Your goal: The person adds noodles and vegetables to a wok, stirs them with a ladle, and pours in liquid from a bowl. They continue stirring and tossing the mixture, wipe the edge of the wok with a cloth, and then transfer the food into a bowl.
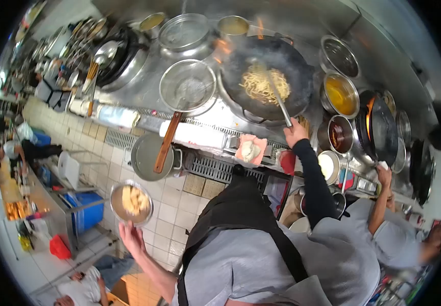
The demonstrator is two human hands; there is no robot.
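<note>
My left hand grips the near rim of a round metal bowl, which I hold out to the left above the tiled floor. Pale yellow chunks lie in the bowl; their kind is unclear. My right hand is closed around the long metal handle of a cooking utensil. Its head is hidden among the noodles in a large black wok. Steam rises over the wok, and flames show at its far left edge.
A strainer with a wooden handle rests left of the wok, above a deep pot. Bowls of yellow liquid and dark sauce stand at the right. Beside them a co-worker stands near another wok.
</note>
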